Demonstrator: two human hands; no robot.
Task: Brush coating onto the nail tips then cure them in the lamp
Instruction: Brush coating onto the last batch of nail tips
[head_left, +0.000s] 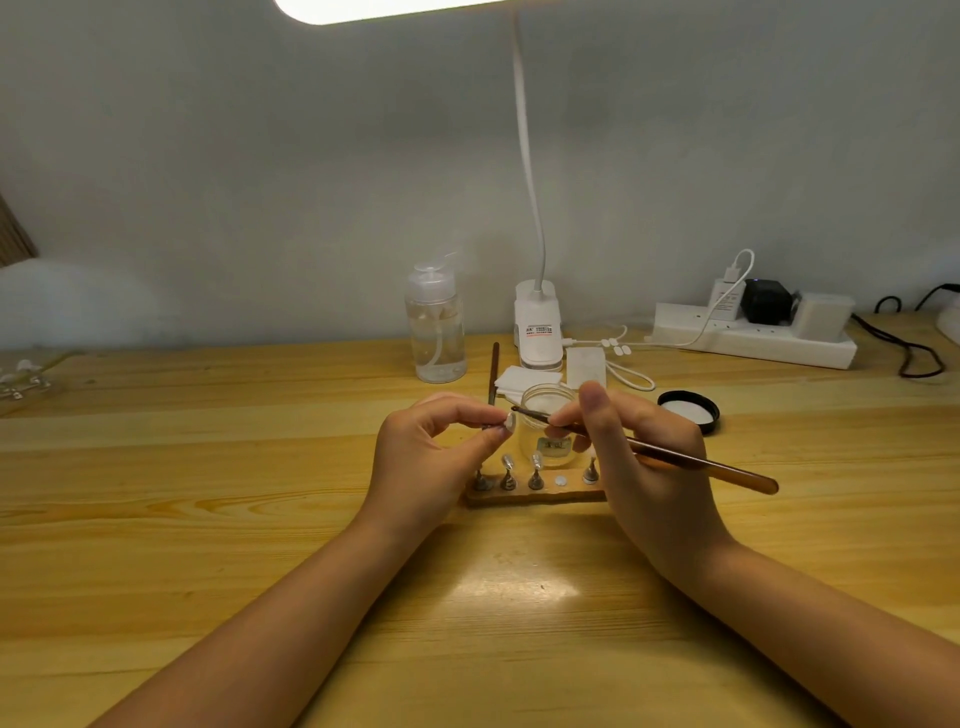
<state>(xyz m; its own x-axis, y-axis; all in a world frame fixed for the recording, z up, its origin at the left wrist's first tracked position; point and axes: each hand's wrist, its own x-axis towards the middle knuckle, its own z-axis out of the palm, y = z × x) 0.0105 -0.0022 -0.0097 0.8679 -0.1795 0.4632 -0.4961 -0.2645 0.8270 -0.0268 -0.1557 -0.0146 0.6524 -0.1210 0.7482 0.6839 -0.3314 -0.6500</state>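
Wooden counter (208, 467) against a grey wall (260, 182). Left hand (426, 457) pinches one nail tip (510, 422); right hand (639, 447) grips one brush (701, 462). Two tips stand on the holder (519, 496).

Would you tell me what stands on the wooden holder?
Four pegs show on the holder, two with nail tips, plus one bare pad; the right hand covers its right end.

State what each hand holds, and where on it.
Left hand pinches a nail tip's small stand; right hand grips the brush near its bristle end.
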